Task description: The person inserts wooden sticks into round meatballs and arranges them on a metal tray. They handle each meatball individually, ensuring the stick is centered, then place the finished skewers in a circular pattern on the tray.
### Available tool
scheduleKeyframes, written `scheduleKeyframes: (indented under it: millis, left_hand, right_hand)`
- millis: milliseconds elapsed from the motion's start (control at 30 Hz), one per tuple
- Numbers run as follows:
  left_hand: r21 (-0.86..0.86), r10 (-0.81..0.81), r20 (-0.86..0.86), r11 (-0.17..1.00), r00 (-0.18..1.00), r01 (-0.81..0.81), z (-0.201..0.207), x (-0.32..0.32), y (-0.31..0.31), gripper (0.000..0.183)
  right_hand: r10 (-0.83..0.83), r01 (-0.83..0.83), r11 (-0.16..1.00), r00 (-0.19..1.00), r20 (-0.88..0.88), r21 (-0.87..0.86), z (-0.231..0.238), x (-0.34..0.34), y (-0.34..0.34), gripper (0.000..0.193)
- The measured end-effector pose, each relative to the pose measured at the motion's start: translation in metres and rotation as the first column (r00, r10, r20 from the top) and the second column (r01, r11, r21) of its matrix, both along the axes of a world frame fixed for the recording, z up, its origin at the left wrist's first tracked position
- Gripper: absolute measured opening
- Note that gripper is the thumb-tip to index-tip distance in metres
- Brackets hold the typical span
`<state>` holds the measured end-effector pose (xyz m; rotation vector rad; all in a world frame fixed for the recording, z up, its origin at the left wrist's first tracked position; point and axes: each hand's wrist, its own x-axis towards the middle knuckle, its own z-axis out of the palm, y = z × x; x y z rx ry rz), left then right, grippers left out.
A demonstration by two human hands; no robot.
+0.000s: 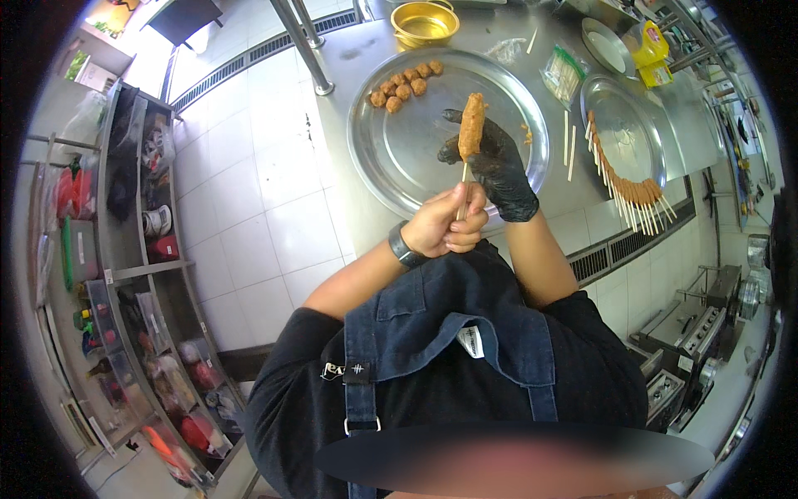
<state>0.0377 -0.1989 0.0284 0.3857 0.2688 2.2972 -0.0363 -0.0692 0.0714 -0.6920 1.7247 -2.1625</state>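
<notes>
My left hand point(445, 223), bare and closed, grips the lower end of a thin wooden stick. The stick stands nearly upright and carries a long orange-brown minced-meat skewer point(470, 129) above my fist. Just behind the meat is my right hand point(503, 170) in a black glove, its fingers apart and reaching past the meat's left side. Whether the glove touches the meat, I cannot tell. Below both lies a large round metal tray point(391, 170), with several brown meatballs point(394, 104) grouped at its far left and small crumbs by its right rim.
At right, a second metal tray point(619, 108) holds a curved row of finished-looking meat skewers point(636, 191), sticks jutting over its near edge. Loose sticks point(571, 150) and a bag of sticks point(564, 76) lie between the trays. A gold-coloured bowl point(424, 25) stands at the back; shelving point(150, 270) is at left.
</notes>
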Motion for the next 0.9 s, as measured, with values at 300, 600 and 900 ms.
scheduleKeyframes:
  millis: [300,600,900]
  left_hand:
    - [-0.688,0.304,-0.621,0.230,0.722,-0.688,-0.010,-0.012,0.047,0.035]
    - [-0.657,0.291,-0.712,0.043,0.639,-0.752,-0.009,-0.030,0.103,0.029]
    - [-0.670,0.348,-0.681,0.060,0.645,-0.740,-0.020,-0.052,0.154,0.023]
  right_hand:
    - [-0.166,0.343,0.842,0.899,0.405,-0.417,-0.002,-0.020,0.020,0.063]
    - [-0.055,0.298,0.821,0.891,0.451,-0.486,-0.007,-0.057,0.077,0.075]
    - [-0.108,0.336,0.795,0.898,0.427,-0.505,-0.019,-0.086,0.120,0.074]
